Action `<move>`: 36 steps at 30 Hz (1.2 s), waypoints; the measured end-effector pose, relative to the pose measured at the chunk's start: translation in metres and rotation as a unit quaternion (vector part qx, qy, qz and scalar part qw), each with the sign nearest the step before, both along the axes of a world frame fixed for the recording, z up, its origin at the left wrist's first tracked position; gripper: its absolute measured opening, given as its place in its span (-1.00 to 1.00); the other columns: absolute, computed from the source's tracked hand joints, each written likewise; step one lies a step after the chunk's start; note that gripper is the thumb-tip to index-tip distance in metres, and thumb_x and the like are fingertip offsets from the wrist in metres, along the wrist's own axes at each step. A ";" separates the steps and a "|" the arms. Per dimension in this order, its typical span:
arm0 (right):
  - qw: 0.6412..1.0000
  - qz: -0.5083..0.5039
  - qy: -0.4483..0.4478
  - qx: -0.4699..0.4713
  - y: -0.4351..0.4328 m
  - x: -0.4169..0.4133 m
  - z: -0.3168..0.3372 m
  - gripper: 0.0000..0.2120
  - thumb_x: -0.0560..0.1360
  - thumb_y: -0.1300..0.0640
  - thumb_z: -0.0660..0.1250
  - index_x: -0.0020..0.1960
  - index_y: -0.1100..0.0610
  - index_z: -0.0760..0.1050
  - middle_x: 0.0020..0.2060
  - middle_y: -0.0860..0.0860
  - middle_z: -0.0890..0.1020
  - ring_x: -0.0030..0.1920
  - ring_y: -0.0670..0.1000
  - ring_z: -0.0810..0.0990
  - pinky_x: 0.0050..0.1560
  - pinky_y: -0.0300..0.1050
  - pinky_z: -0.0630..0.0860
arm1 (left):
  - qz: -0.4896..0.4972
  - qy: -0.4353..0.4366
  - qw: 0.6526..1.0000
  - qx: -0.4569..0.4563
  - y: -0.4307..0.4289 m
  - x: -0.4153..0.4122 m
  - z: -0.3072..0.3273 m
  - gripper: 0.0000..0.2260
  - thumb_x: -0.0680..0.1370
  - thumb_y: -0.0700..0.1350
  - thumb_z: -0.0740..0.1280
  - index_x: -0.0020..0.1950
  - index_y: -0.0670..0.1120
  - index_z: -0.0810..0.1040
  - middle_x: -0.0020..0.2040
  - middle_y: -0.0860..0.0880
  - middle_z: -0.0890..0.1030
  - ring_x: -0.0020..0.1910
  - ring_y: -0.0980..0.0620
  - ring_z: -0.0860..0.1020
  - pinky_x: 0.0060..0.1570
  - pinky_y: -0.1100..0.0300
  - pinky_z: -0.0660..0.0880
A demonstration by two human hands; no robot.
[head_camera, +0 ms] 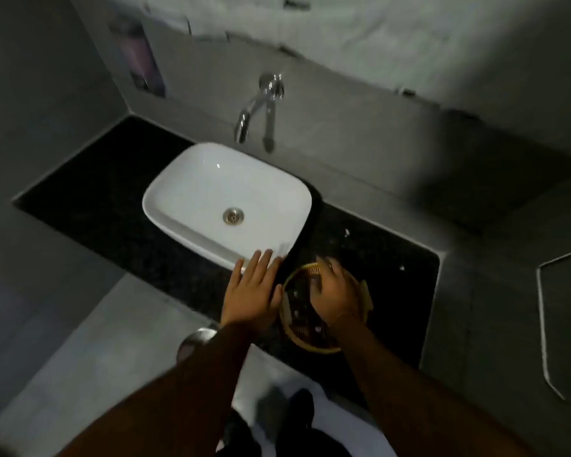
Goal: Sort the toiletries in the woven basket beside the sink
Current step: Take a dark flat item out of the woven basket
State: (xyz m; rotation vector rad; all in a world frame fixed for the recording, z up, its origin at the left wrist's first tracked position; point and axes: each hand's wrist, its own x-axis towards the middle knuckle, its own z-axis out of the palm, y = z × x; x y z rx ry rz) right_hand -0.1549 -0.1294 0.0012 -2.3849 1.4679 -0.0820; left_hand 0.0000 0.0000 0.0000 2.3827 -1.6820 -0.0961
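A round woven basket point(305, 343) sits on the black counter right of the white sink point(192, 196). Dark toiletries point(299, 311) lie inside it, too dim to tell apart. My right hand point(335, 291) reaches down into the basket with its fingers curled over the contents; whether it grips anything is hidden. My left hand point(251, 291) lies flat with fingers spread on the counter, between the sink's near corner and the basket's left rim, its thumb touching that rim.
A chrome wall faucet point(257, 108) hangs over the sink. The black counter point(386, 255) carries a few small white specks right of the basket. A round metal object point(195, 339) sits below the counter edge. Grey walls close in left and right.
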 end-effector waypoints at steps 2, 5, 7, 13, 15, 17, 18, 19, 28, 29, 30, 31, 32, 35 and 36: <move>0.998 -0.052 0.029 0.031 0.009 -0.018 -0.029 -0.35 0.55 0.00 0.33 0.62 0.07 0.30 0.53 0.09 0.42 0.56 0.17 0.35 0.63 0.08 -0.02 | -0.004 0.018 0.999 0.038 0.021 -0.012 -0.028 -0.43 0.69 0.11 0.16 0.69 -0.04 0.31 0.70 -0.09 0.32 0.70 -0.11 0.24 0.68 -0.21 0.11; 0.984 -0.130 0.024 0.116 0.020 -0.046 -0.061 -0.22 0.60 0.04 0.37 0.69 0.19 0.09 0.65 0.18 0.18 0.66 0.21 0.10 0.68 0.06 -0.01 | -0.002 0.034 0.997 0.069 0.058 -0.025 -0.062 -0.45 0.69 0.09 0.17 0.68 -0.02 0.31 0.70 -0.06 0.33 0.70 -0.09 0.24 0.69 -0.19 0.06; 0.978 -0.143 -0.001 0.152 0.020 -0.052 -0.067 -0.29 0.63 0.08 0.33 0.66 0.25 0.12 0.65 0.22 0.15 0.65 0.24 0.12 0.64 0.16 0.12 | -0.020 0.041 0.995 0.087 0.066 -0.024 -0.068 -0.46 0.68 0.08 0.20 0.67 0.00 0.33 0.68 -0.05 0.37 0.69 -0.08 0.26 0.69 -0.17 0.02; 0.941 -0.254 -0.142 0.175 0.024 -0.041 -0.036 -0.32 0.51 0.09 0.53 0.55 0.19 0.36 0.53 0.21 0.42 0.50 0.27 0.44 0.49 0.23 0.40 | -0.003 0.056 0.998 0.033 0.045 -0.020 -0.045 -0.48 0.70 0.09 0.15 0.65 -0.03 0.38 0.66 -0.07 0.41 0.67 -0.09 0.31 0.69 -0.17 0.10; 0.942 -0.240 -0.155 0.175 0.032 -0.042 -0.021 -0.35 0.52 0.15 0.51 0.55 0.12 0.37 0.58 0.11 0.35 0.51 0.23 0.42 0.47 0.27 0.43 | 0.055 0.107 0.993 0.011 0.023 -0.017 -0.028 -0.46 0.70 0.12 0.14 0.66 -0.04 0.37 0.63 -0.08 0.44 0.64 -0.12 0.36 0.67 -0.17 0.20; 0.949 -0.203 -0.149 0.188 0.043 -0.040 -0.005 -0.54 0.56 0.13 0.44 0.44 0.04 0.49 0.50 0.07 0.44 0.42 0.12 0.51 0.40 0.22 0.51 | 0.116 0.199 0.973 -0.019 0.001 -0.014 -0.009 -0.44 0.70 0.17 0.16 0.67 -0.04 0.34 0.57 -0.11 0.51 0.55 -0.14 0.46 0.57 -0.15 0.36; 0.958 -0.167 -0.138 0.189 0.048 -0.039 0.001 -0.67 0.60 0.10 0.38 0.35 0.04 0.54 0.35 0.07 0.57 0.30 0.06 0.59 0.35 0.13 0.55 | 0.145 0.260 0.954 -0.026 -0.008 -0.011 0.000 -0.42 0.70 0.20 0.17 0.67 -0.04 0.32 0.53 -0.12 0.55 0.51 -0.15 0.51 0.51 -0.14 0.44; 0.967 -0.125 -0.135 0.176 0.054 -0.038 0.007 -0.75 0.62 0.08 0.34 0.29 0.04 0.58 0.19 0.04 0.66 0.17 -0.01 0.63 0.30 -0.03 0.56 | 0.168 0.322 0.931 -0.026 -0.016 -0.008 0.009 -0.40 0.69 0.25 0.16 0.67 0.00 0.31 0.48 -0.13 0.60 0.46 -0.16 0.55 0.44 -0.14 0.50; 0.981 0.077 -0.155 0.089 0.049 -0.030 0.040 -0.55 0.50 0.29 0.48 0.38 0.18 0.57 0.23 0.06 0.62 0.19 -0.08 0.54 0.02 -0.64 0.26 | 0.132 0.416 0.899 -0.043 -0.036 0.037 0.056 -0.52 0.76 0.09 0.15 -0.10 -0.15 0.69 -0.20 -0.19 0.73 -0.20 -0.22 0.71 -0.12 -0.11 0.68; 0.978 0.083 -0.164 0.095 0.048 -0.032 0.041 -0.55 0.49 0.28 0.50 0.37 0.16 0.57 0.22 0.04 0.62 0.19 -0.06 0.57 0.06 -0.60 0.29 | 0.133 0.440 0.887 -0.042 -0.034 0.039 0.059 -0.54 0.76 0.09 0.16 -0.07 -0.15 0.71 -0.21 -0.18 0.74 -0.25 -0.23 0.72 -0.19 -0.09 0.70; 0.976 0.087 -0.174 0.101 0.047 -0.033 0.040 -0.54 0.47 0.27 0.51 0.35 0.14 0.58 0.20 0.02 0.62 0.19 -0.04 0.59 0.11 -0.53 0.34 | 0.133 0.462 0.876 -0.043 -0.032 0.041 0.061 -0.55 0.76 0.08 0.18 -0.06 -0.15 0.71 -0.26 -0.14 0.73 -0.33 -0.19 0.72 -0.28 -0.05 0.68; 0.973 0.091 -0.183 0.107 0.046 -0.034 0.040 -0.54 0.46 0.26 0.53 0.33 0.12 0.58 0.18 0.00 0.63 0.18 -0.03 0.61 0.13 -0.41 0.44 | 0.130 0.480 0.866 -0.045 -0.029 0.043 0.063 -0.57 0.76 0.08 0.19 -0.05 -0.15 0.71 -0.34 -0.06 0.70 -0.41 -0.11 0.69 -0.36 0.01 0.64; 0.970 0.094 -0.193 0.114 0.046 -0.036 0.039 -0.54 0.44 0.24 0.55 0.31 0.08 0.58 0.15 -0.04 0.63 0.17 -0.04 0.62 0.14 -0.31 0.51 | 0.127 0.497 0.857 -0.046 -0.025 0.043 0.065 -0.58 0.76 0.08 0.20 -0.04 -0.16 0.70 -0.41 0.00 0.66 -0.47 -0.01 0.64 -0.42 0.09 0.59; 0.955 0.116 -0.203 0.181 0.045 -0.035 0.040 -0.59 0.46 0.13 0.54 0.26 -0.05 0.54 0.11 -0.10 0.66 0.16 -0.12 0.65 0.16 -0.19 0.60 | 0.103 0.528 0.842 -0.044 -0.015 0.039 0.077 -0.60 0.77 0.07 0.20 0.01 -0.18 0.67 -0.52 0.03 0.58 -0.58 0.12 0.52 -0.52 0.23 0.46; 0.951 0.134 -0.199 0.196 0.045 -0.032 0.042 -0.62 0.48 0.07 0.52 0.26 -0.10 0.54 0.08 -0.12 0.67 0.13 -0.15 0.66 0.15 -0.16 0.61 | 0.093 0.533 0.841 -0.036 -0.013 0.037 0.083 -0.60 0.77 0.08 0.18 0.04 -0.17 0.66 -0.53 0.01 0.56 -0.59 0.11 0.51 -0.54 0.25 0.45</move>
